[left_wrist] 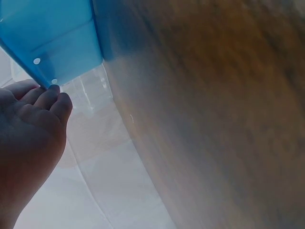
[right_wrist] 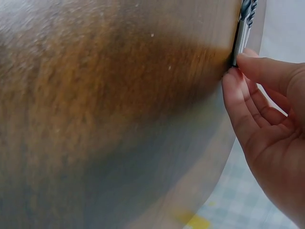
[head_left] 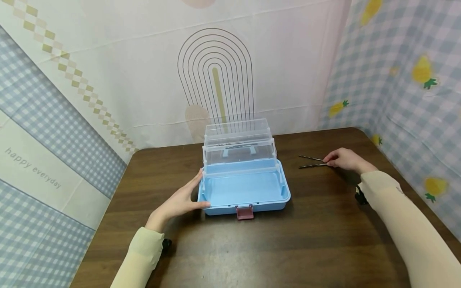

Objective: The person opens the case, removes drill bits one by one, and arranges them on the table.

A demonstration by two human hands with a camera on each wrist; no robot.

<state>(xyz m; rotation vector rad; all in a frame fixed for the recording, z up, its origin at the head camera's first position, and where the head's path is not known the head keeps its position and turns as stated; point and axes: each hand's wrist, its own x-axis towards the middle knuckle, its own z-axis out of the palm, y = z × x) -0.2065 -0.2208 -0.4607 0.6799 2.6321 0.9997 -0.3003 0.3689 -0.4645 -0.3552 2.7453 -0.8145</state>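
Observation:
A light blue storage box [head_left: 245, 209] stands with its clear lid and tiered trays [head_left: 237, 154] raised at the back. My left hand [head_left: 183, 200] holds its left end, thumb over the front corner rim and fingers along the outer side. In the left wrist view, the fingertips meet the blue wall [left_wrist: 66, 52]. To the right of the box lie two dark spiral drill bits, a farther drill bit [head_left: 310, 158] and a nearer drill bit [head_left: 311, 165]. My right hand [head_left: 345, 160] pinches the shank end of a drill bit [right_wrist: 242, 40] between thumb and fingertips.
Dark slender pieces [head_left: 241, 146] show through a clear tray. A reddish latch [head_left: 245, 213] hangs at the box's front. The brown wooden table [head_left: 230, 256] meets patterned cloth [head_left: 288, 68] at the back and sides.

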